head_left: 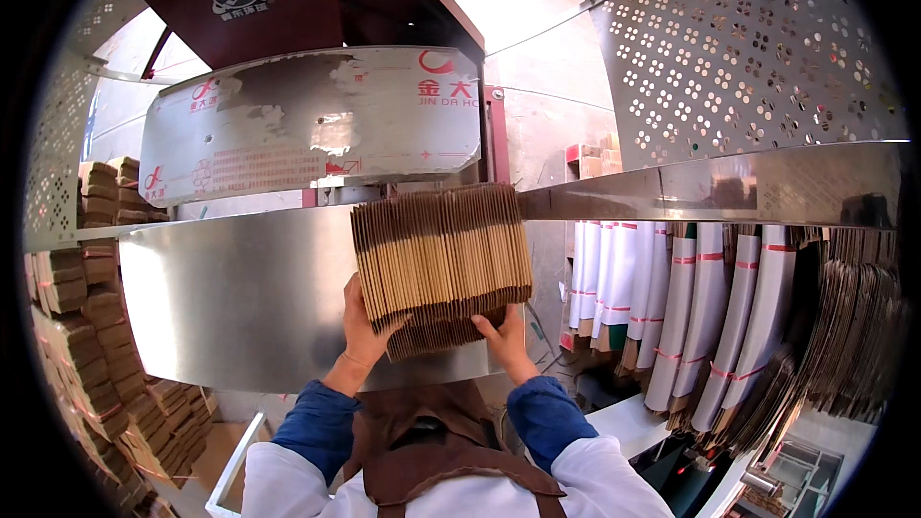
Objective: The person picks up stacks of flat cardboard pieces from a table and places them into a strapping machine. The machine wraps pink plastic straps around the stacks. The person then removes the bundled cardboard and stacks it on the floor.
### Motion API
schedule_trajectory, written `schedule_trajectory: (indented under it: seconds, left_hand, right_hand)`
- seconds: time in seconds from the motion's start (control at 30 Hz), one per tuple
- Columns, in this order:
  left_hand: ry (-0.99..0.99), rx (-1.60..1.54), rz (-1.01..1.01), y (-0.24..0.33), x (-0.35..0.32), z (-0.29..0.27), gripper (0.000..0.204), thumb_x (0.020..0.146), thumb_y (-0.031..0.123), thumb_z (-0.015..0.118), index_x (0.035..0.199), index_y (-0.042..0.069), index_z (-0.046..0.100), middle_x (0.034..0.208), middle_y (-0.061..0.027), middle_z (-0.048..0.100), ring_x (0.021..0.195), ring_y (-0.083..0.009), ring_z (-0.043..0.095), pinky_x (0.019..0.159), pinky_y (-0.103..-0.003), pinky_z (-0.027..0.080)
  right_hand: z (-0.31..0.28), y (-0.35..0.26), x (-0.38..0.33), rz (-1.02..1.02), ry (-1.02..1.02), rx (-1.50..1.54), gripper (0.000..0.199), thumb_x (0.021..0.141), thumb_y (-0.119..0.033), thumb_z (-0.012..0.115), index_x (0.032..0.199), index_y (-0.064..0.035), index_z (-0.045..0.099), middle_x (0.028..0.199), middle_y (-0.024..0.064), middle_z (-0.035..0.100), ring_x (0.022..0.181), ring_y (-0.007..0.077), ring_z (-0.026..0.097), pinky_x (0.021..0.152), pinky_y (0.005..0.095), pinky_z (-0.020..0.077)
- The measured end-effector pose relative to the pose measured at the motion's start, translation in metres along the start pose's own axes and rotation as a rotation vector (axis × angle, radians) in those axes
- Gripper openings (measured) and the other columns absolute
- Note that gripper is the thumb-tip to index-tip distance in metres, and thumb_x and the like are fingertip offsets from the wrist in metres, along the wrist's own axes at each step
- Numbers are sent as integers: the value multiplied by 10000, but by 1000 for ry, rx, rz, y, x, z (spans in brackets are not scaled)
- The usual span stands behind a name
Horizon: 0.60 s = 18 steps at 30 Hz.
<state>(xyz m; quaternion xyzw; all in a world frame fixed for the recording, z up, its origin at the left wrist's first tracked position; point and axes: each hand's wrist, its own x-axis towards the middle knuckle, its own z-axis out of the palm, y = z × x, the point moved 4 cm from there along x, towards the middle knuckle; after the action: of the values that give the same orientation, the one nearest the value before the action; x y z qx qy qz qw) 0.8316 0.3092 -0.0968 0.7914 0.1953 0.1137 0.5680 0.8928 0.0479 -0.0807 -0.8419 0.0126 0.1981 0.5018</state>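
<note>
A thick stack of folded brown cardboard pieces (441,254) stands on edge at the right end of the metal tabletop (235,297). Its many thin layers run side by side, with darker bands along the far and near edges. My left hand (367,331) grips the stack's near left corner, thumb lying over the near face. On the near right corner, my right hand (504,338) holds it in the same way, thumb on the near face. The fingers of both hands are partly hidden by the cardboard.
Behind the tabletop stands a machine with a dark red housing (230,0) and a metal plate (317,120). At right are white-wrapped bundles (686,317), more cardboard on edge (849,336) and a perforated metal panel (739,58). Cardboard bundles (86,355) are piled at left.
</note>
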Motion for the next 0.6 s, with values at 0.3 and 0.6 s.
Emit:
schedule_trajectory:
  seconds: [0.3, 0.6]
  left_hand:
    - [-21, -13, 29, -1, 85, -6, 926, 621, 210, 857, 1371, 14, 351, 1311, -148, 472, 1178, -290, 529, 998, -362, 438]
    - [-23, 142, 88, 3, 113, -5, 921, 631, 252, 851, 1386, 53, 362, 1327, -170, 420, 1197, -336, 498, 966, -415, 461]
  right_hand:
    - [29, -18, 68, -148, 134, -165, 442, 946, -286, 557, 1190, 67, 450, 968, 309, 611, 910, 488, 585, 753, 473, 470]
    - [28, -12, 95, -210, 154, -239, 481, 941, -249, 561, 1228, 113, 429, 1003, 324, 594, 927, 506, 571, 771, 473, 479]
